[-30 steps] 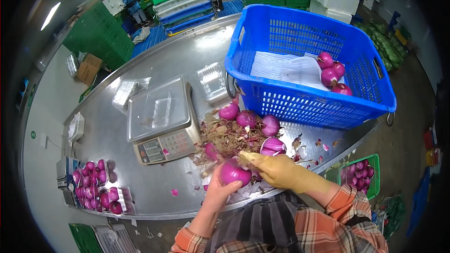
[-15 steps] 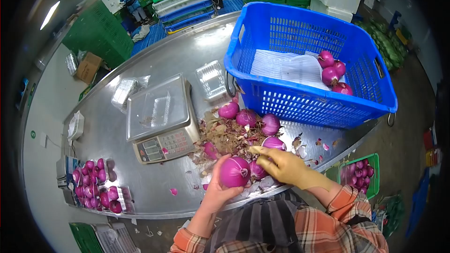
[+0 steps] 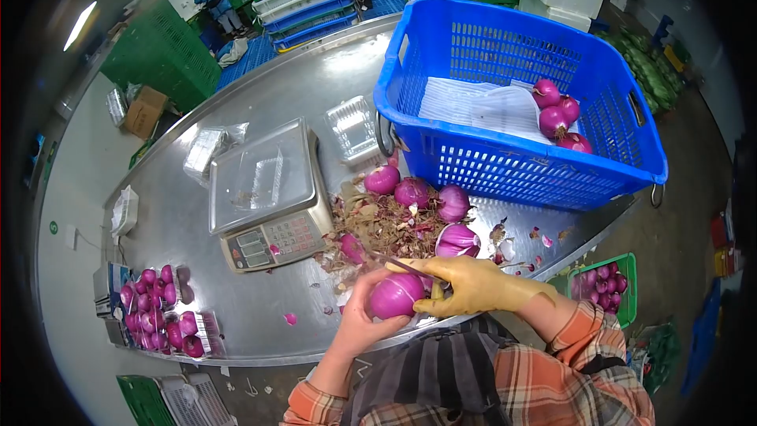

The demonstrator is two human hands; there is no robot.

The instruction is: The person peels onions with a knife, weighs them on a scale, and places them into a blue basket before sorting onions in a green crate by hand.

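My bare left hand [image 3: 363,317] is wrapped round a peeled red onion [image 3: 396,296] at the near edge of the table. On my right hand [image 3: 465,288] is a yellowish glove. Its fingers close on a knife [image 3: 406,267], whose thin dark blade points left over the top of the onion. The gloved fingertips touch or nearly touch the onion's right side. Just beyond both hands lies a heap of dry skins and roots [image 3: 386,221]. Several red onions sit around it, one partly peeled onion [image 3: 457,241] among them.
A blue crate [image 3: 505,146] at the right back holds several onions on a white liner. On the steel table [image 3: 268,331] stand a scale [image 3: 268,181], a clear tray [image 3: 352,130] and packed onions [image 3: 162,312]. A green crate of onions [image 3: 627,292] is lower right.
My right hand has moved left and down to the held onion, bringing the knife over it. The onion has turned in my left hand, its root end no longer facing me.
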